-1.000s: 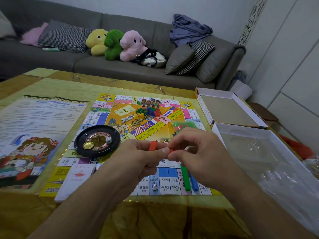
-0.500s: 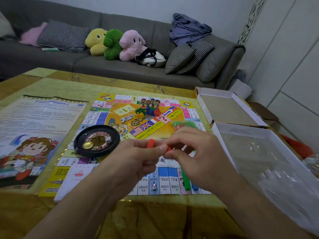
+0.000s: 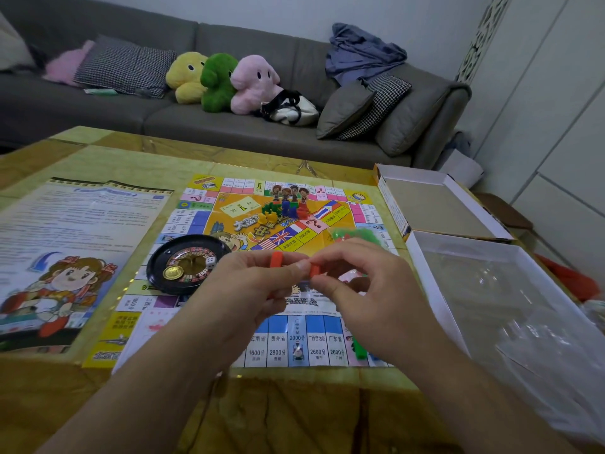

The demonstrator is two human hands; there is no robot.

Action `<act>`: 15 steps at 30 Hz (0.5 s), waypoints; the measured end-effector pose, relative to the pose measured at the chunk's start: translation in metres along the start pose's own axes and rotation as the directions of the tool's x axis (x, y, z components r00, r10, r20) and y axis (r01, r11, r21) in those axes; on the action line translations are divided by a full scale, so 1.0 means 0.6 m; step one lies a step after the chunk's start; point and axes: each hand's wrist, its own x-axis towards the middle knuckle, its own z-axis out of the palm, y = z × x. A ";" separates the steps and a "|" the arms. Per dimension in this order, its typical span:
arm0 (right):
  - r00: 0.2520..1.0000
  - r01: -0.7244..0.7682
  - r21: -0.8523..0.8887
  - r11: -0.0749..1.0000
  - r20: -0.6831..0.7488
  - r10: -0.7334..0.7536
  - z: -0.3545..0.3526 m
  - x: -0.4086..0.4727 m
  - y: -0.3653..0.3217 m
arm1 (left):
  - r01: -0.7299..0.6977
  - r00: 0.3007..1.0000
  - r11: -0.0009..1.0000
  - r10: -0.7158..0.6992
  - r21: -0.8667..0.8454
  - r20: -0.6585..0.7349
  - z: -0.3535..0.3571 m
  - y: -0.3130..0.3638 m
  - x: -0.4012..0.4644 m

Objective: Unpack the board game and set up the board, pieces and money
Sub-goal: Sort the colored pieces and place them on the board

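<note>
The colourful game board lies flat on the table. My left hand grips an orange plastic piece over the board's near half. My right hand pinches a second orange piece right beside it, fingertips nearly touching. A black roulette wheel with a gold coin and a white die sits on the board's left. Small green, yellow, blue and red pieces cluster near the board's centre. A green piece lies under my right wrist. A bag of green pieces lies behind my right hand.
A large instruction sheet lies left of the board. The box lid and the box base with clear plastic wrap stand at the right. A grey sofa with plush toys and cushions runs behind the table.
Both hands stay together over the board, still working the orange pieces. My right hand has shifted slightly, now covering more of the green and blue pieces beneath it.
</note>
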 end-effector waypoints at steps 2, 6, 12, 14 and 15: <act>0.997 -0.066 0.037 0.997 -0.035 0.067 0.003 0.001 0.002 | 0.020 0.997 1.000 -0.019 0.008 -0.068 -0.010 0.005 0.007; 0.981 -0.177 0.042 0.983 -0.078 0.180 0.003 0.003 0.010 | 0.054 0.959 0.903 0.072 0.427 -0.275 -0.040 0.010 0.026; 0.977 -0.214 -0.029 0.976 -0.026 0.213 0.003 -0.003 0.012 | -0.007 0.951 0.183 0.306 0.983 -0.050 -0.046 -0.030 0.044; 0.976 -0.218 -0.038 0.975 -0.003 0.218 0.004 -0.004 0.012 | -0.039 0.959 0.125 0.284 0.991 0.002 -0.043 -0.041 0.050; 0.976 -0.218 -0.046 0.975 0.010 0.219 0.005 -0.004 0.013 | -0.051 0.961 0.108 0.278 0.993 0.019 -0.040 -0.044 0.051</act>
